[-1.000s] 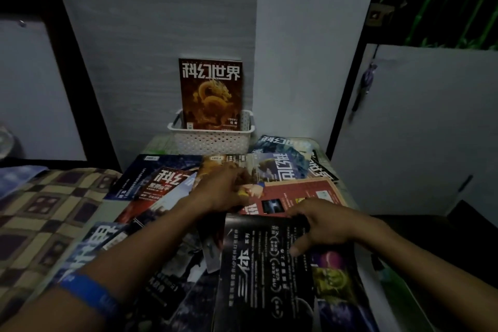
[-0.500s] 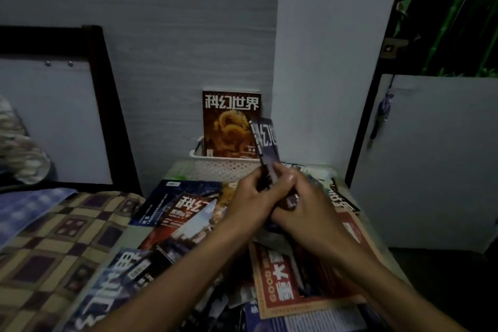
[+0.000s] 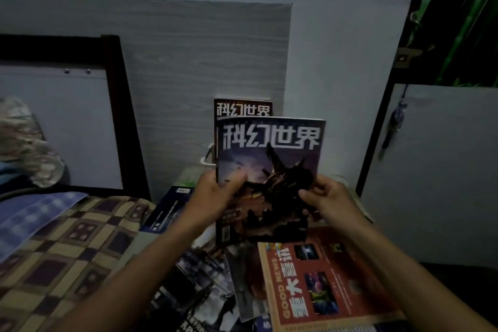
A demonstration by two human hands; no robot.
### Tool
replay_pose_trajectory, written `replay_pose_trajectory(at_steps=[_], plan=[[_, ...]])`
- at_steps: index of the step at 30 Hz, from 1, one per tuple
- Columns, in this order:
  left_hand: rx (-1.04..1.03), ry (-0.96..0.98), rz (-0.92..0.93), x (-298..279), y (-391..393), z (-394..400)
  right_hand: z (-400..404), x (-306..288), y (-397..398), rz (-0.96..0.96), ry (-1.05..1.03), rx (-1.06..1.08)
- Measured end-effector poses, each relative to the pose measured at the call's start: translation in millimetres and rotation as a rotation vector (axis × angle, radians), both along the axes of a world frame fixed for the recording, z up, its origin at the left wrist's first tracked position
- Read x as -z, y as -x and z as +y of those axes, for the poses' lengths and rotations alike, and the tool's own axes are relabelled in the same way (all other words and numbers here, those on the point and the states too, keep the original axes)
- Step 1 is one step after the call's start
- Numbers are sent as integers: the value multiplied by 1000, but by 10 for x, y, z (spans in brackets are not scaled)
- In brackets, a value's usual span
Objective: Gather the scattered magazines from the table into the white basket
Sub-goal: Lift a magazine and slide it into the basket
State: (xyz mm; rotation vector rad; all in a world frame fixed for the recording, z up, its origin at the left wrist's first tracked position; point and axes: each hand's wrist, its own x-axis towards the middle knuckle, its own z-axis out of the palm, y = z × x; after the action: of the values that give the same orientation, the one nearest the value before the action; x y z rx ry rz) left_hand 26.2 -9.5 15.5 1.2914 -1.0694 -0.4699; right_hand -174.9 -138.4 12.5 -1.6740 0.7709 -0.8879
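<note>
Magazines: one w/ a purple-dark cover (image 3: 269, 170) and big white title characters is held upright, cover facing the camera, above the tabletop (image 3: 188, 176). Left hand (image 3: 215, 197) grips its left edge, thumb curled over the front, fingers behind. Right hand (image 3: 327, 202) pinches the lower right part of the cover, fingertips on the front; the rest of that grip is hidden behind the page.

White basket (image 3: 208, 159) sits directly behind the held mag, at the back of the tabletop against the grey wood-grain wall panel (image 3: 202, 62); only a bit of its left rim and handle shows. A brown-cover mag (image 3: 242, 108) w/ the same title stands upright in the basket, its top strip visible above the held one.

In front of the basket, nearer the camera, more mags lie flat and overlapping. A red-orange one (image 3: 328, 286) marked "GOOD NEWS" lies front-right of the basket, under the right forearm. A blue-cover one (image 3: 169, 207) lies front-left of the basket, partly under the left wrist. Dark b/w covers (image 3: 199, 291) lie further front, between the two forearms; details too dim to read.

Left of the basket: a bed w/ a checked brown-and-cream blanket (image 3: 67, 250) and a dark headboard frame (image 3: 124, 116). Right of the basket: a white panel (image 3: 436, 170) w/ a dark edge.
</note>
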Motion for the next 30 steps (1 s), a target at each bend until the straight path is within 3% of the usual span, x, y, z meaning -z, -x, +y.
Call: replay_pose_trajectory(at_steps=[4, 6, 9, 17, 30], plan=[[-81, -190, -254, 529, -170, 9, -75, 132, -152, -1, 2, 73], [-152, -142, -214, 543, -300, -38, -147, 36, -272, -22, 35, 107], [-222, -36, -162, 322, -475, -236, -269, -189, -519, -128, 50, 146], [-535, 110, -311, -467, -1376, -1137, -1143, -761, -1375, -262, 167, 249], [-548, -115, -318, 407, -2004, -1962, -2038, 229, -2111, -94, 77, 395]])
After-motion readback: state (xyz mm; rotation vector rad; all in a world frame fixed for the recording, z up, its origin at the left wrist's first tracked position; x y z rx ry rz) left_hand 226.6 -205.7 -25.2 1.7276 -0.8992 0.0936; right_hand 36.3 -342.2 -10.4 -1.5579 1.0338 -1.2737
